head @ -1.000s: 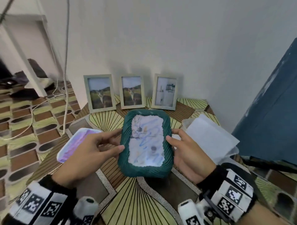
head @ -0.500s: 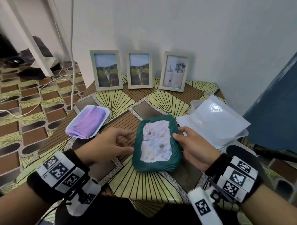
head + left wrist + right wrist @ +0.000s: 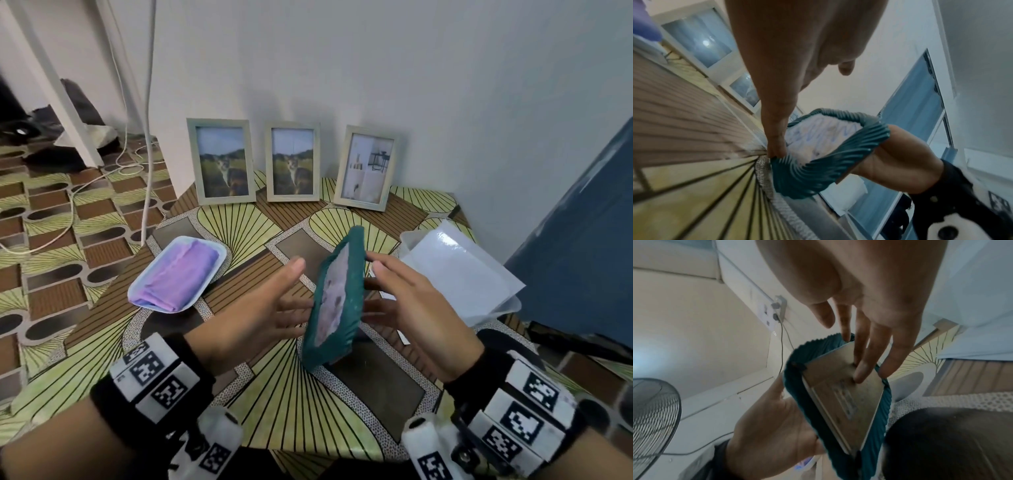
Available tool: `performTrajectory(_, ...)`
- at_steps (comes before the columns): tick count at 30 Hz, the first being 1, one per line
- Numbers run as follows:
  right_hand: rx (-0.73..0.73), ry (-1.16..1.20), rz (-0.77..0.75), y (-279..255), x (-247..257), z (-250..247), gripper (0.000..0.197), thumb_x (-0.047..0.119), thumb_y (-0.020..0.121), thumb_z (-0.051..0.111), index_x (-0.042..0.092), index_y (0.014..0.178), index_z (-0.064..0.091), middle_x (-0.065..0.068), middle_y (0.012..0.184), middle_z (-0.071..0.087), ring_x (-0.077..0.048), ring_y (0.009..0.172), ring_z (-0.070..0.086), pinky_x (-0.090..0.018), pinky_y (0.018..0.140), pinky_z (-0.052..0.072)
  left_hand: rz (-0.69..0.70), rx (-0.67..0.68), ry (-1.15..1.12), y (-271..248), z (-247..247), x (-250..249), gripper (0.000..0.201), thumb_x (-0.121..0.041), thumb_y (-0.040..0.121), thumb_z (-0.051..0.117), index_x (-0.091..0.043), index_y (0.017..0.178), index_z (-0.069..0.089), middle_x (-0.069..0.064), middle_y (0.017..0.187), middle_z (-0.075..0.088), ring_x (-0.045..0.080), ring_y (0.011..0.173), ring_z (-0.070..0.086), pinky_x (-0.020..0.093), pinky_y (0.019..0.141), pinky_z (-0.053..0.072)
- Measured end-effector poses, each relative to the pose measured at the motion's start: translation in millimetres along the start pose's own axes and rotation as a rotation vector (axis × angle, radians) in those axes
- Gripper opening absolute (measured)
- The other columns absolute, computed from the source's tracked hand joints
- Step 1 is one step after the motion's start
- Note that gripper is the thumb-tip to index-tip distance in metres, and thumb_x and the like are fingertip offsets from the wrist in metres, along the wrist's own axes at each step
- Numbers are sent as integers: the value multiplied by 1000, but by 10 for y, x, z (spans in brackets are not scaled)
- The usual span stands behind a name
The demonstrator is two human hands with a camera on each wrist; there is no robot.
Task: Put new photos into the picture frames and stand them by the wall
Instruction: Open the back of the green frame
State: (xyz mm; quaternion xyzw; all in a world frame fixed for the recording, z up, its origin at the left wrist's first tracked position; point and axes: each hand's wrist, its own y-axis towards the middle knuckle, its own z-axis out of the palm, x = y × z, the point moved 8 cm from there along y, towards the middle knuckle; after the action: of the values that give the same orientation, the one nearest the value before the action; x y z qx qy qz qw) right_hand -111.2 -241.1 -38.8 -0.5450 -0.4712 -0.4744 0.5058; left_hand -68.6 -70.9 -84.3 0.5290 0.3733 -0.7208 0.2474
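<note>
A teal ribbed picture frame (image 3: 342, 274) stands tilted on one long edge on the table, its photo side turned left. My left hand (image 3: 291, 294) lies against that photo side with straight fingers (image 3: 774, 146) at its lower corner. My right hand (image 3: 394, 294) is behind it, and its straight fingers (image 3: 861, 369) press on the beige backing board (image 3: 838, 395). Three pale frames stand by the wall: two with a cat photo (image 3: 222, 161) (image 3: 293, 161) and one with a room picture (image 3: 366, 168).
A white tray holding a folded purple cloth (image 3: 178, 274) lies left of my hands. White sheets (image 3: 455, 274) rest in a clear container at the right. A blue surface (image 3: 582, 222) rises beyond the table's right edge. Cables trail over the floor at left.
The teal frame lay flat, photo up, half a second ago; now it is tipped up on its edge between both hands. My right fingers have gone round to its back.
</note>
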Motion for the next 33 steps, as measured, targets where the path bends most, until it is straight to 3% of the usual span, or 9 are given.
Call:
performTrajectory(4,59,-159,-35,45,-10,121,31,42,102,40,47,129,55,21,111,69,-3,101,67,-22,83,52,-7,22,-159,43,15,-37,88,-75,70,67,-64,142,19,14,143,49,40,118,61,57,109,39)
performTrajectory(8,212,-343,-46,65,-83,325,29,36,103,41,53,123,54,43,112,59,21,110,51,-2,86,42,143,-14,-102,-38,-124,-171,80,-52,86,68,-63,144,15,6,141,56,32,119,62,49,103,48)
performTrajectory(11,329,-517,-57,56,-254,449,37,38,103,42,40,139,49,29,137,51,12,127,43,-18,110,36,297,-190,25,-193,-424,-311,66,-40,95,61,-38,152,28,-3,136,61,18,121,61,38,101,50)
performTrajectory(15,415,-851,-121,6,-377,523,48,50,101,37,42,148,32,18,149,42,3,134,39,-15,108,31,276,-259,212,-331,-664,-262,58,-8,95,57,-27,146,39,-21,127,64,-3,118,59,13,85,51)
performTrajectory(20,500,-1134,-106,-58,-492,563,56,57,100,28,44,152,13,1,160,25,-12,148,17,-33,118,22,121,-205,373,-290,-803,-94,68,9,91,57,-16,150,35,-5,141,56,6,121,59,19,96,50)
performTrajectory(25,407,-1302,-211,-121,-383,548,52,55,99,30,39,149,29,1,150,44,-17,140,37,-37,107,40,57,-95,549,-198,-775,-80,71,7,89,62,-27,146,36,-12,117,71,0,103,66,11,83,50)
performTrajectory(28,302,-1317,-328,-108,-238,539,35,52,98,33,31,115,56,6,109,66,-14,103,61,-36,79,52,46,-185,718,-171,-809,-151,75,-6,88,70,-31,149,35,-16,100,67,-2,84,63,9,79,47)
performTrajectory(30,223,-1220,-365,-38,-124,493,27,46,96,40,27,95,59,7,84,65,-10,78,59,-34,65,49,78,-227,733,-144,-804,-238,67,-10,89,70,-27,147,41,-16,113,64,1,89,64,12,82,49)
performTrajectory(33,88,-1090,-356,182,2,336,21,36,93,50,25,99,66,9,88,68,-10,81,61,-37,74,52,124,-298,887,-79,-813,-429,52,-21,91,68,-26,140,50,-3,128,60,15,108,60,24,96,47)
